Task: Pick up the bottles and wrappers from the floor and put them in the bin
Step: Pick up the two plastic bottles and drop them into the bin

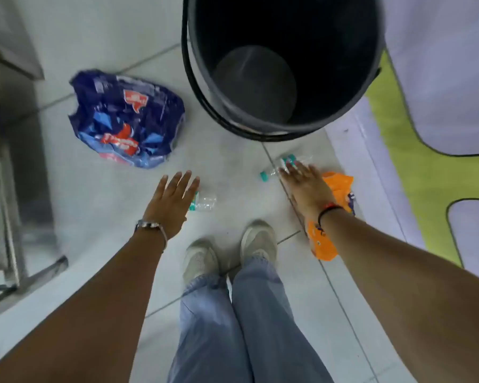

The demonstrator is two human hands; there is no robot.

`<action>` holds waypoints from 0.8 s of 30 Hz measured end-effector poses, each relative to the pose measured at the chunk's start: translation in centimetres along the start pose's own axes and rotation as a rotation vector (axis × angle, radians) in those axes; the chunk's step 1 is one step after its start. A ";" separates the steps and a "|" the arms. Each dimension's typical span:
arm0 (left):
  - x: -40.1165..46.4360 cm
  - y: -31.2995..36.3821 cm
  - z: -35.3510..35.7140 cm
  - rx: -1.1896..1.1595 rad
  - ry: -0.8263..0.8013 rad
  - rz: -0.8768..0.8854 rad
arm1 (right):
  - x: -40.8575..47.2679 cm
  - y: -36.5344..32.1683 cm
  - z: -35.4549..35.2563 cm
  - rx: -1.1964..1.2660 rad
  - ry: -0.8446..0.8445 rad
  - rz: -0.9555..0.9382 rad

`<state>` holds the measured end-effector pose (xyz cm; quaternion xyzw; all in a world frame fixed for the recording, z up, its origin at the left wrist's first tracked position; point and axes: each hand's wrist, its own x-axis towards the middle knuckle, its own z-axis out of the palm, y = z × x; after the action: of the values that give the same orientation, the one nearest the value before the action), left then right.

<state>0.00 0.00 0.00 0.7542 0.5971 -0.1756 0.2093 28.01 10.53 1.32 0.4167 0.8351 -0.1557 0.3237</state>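
A black bin [368, 87] stands on the tiled floor ahead of me, and I see nothing inside it. A crumpled blue wrapper [127, 120] lies to its left. My left hand [172, 201] hovers with fingers spread over a clear bottle [205, 201] lying on the floor. My right hand [306, 186] reaches down with fingers apart over a second clear bottle with a teal cap [271, 171]. An orange wrapper [338, 186] lies under my right wrist, partly hidden by it.
My two feet in pale shoes [230, 255] stand just behind the litter. A metal frame [14, 217] runs along the left. A green and lilac mat [426, 150] covers the floor at the right, close to the bin.
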 end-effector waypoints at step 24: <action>-1.7 0.2 -4.2 -0.492 0.083 -0.454 | -2.3 -5.5 -2.6 0.037 0.243 -0.136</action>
<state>-0.09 0.72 4.48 0.5356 0.7822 -0.0374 0.3160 23.52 7.22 4.77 0.3806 0.8916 -0.1410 0.2009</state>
